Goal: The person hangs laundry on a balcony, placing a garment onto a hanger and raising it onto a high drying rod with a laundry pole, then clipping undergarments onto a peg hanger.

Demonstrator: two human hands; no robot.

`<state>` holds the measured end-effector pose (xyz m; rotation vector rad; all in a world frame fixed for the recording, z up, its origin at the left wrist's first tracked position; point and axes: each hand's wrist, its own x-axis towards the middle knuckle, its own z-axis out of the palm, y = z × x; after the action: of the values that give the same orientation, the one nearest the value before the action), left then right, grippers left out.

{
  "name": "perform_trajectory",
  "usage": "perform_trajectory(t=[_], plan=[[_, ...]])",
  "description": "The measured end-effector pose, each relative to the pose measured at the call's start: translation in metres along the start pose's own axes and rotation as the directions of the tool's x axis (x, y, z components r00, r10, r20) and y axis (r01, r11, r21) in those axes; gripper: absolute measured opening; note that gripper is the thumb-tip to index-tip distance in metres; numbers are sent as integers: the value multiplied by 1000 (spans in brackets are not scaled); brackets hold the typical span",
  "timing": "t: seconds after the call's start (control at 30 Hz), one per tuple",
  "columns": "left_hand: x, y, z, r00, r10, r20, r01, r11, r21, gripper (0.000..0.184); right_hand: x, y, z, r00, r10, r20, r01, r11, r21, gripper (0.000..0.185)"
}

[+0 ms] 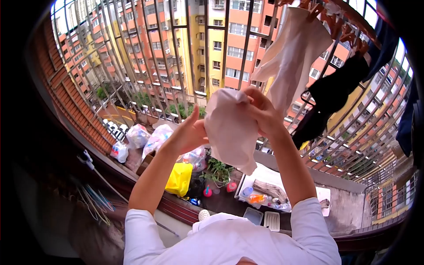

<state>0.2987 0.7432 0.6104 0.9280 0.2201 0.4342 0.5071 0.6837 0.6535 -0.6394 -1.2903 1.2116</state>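
A: "Here's the cloth (pixel 232 128), pale, faintly pinkish, plain all over, held up in the air!"
B: "And its far right edge is bunched, pinched in the right hand (pixel 263 110), creases around it!"
A: "Left edge curves beside the left hand (pixel 189 134); the lower end droops, narrowing, near right!"

The worn shirt (pixel 234 245) is white, softly creased in front. At the shirt's left side sits a short white left sleeve (pixel 141 232), at its right a matching right sleeve (pixel 314 227); beyond them, left hand (pixel 189 134) and right hand (pixel 266 115) are bare.
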Motion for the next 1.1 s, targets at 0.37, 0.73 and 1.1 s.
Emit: perform_trajectory(t=[0.37, 0.73, 1.1], plan=[[8, 22, 21, 912, 366, -184, -351, 930, 108, 25, -5, 26, 14, 980, -46, -192, 56, 997, 46, 18], [12, 27, 20, 803, 566, -188, -483, 802, 351, 29, -18, 2, 16, 956, -169, -240, 80, 937, -341, 32], [14, 42, 63, 679, 732, 64, -392, 288, 874, 13, -42, -44, 3, 873, -449, -192, 178, 659, -731, 14]])
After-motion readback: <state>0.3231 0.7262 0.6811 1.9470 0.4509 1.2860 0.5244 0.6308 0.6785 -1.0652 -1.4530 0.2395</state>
